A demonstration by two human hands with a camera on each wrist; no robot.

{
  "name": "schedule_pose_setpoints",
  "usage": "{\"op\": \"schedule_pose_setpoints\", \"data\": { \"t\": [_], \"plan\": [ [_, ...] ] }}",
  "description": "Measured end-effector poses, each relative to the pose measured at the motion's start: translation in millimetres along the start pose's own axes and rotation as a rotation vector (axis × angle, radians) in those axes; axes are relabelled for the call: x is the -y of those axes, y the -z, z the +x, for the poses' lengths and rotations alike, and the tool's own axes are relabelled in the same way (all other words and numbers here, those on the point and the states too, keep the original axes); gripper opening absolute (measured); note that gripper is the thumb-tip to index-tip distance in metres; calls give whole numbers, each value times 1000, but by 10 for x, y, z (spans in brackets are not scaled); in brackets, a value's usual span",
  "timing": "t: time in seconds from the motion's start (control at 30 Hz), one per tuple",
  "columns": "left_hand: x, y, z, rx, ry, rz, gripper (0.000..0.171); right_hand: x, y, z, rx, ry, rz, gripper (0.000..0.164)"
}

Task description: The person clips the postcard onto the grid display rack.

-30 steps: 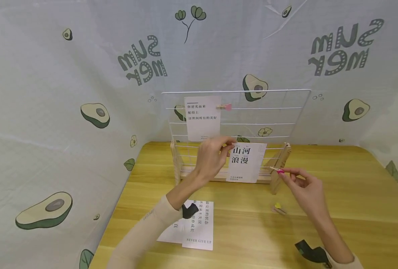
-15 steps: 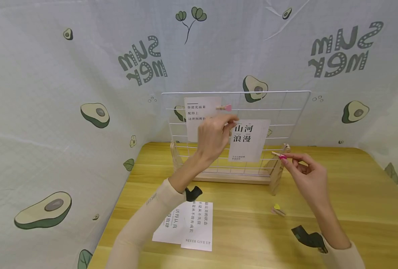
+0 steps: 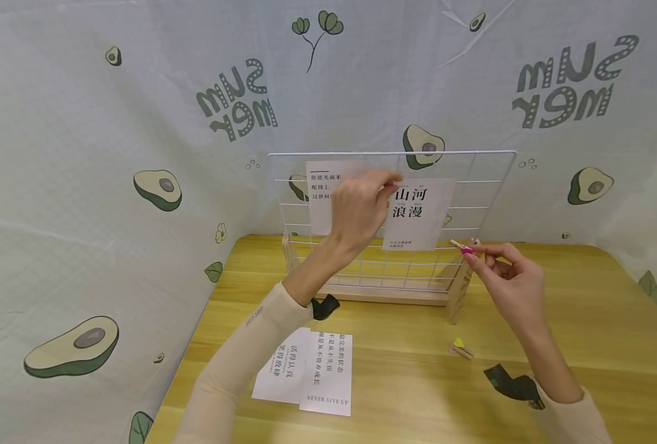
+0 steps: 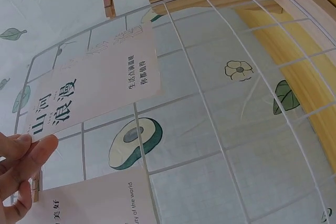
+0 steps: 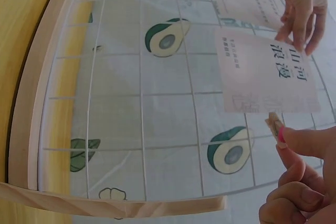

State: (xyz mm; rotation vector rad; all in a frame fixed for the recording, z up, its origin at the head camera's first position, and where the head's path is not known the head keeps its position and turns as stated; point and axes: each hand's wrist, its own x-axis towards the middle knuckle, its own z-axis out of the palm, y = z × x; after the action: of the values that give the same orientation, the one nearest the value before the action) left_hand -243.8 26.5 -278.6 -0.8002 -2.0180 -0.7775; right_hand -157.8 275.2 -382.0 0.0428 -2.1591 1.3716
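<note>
My left hand pinches the upper left corner of a white card with large dark characters, held upright in front of the white wire grid rack. Between the thumb and forefinger of my right hand is a small wooden clothespin with a pink end, just below and right of the card. In the right wrist view the clothespin lies near the card's edge, apart from it. Another card hangs on the rack at the left, partly hidden behind my left hand.
On the table, two printed cards lie at the front left, partly overlapping. A clothespin with a yellow heart lies at the right, in front of the rack. The rack stands in a wooden base. A patterned cloth hangs behind.
My left hand has raised the card up the rack and shifted it slightly right, covering more of the hanging card. My right hand has moved up a little with the clothespin.
</note>
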Motion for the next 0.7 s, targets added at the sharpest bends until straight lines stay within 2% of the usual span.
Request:
{"op": "schedule_pose_setpoints", "data": {
  "t": [0.23,0.5,0.7],
  "plan": [
    [-33,-9,107,-5,-11,35,9,67,18,79,-35,38,18,15],
    [-51,-27,193,-29,-29,79,10,122,4,164,-37,44,7,16],
    [-65,-44,234,-16,-30,95,11,175,27,303,-89,74,-11,17]
  ]
}}
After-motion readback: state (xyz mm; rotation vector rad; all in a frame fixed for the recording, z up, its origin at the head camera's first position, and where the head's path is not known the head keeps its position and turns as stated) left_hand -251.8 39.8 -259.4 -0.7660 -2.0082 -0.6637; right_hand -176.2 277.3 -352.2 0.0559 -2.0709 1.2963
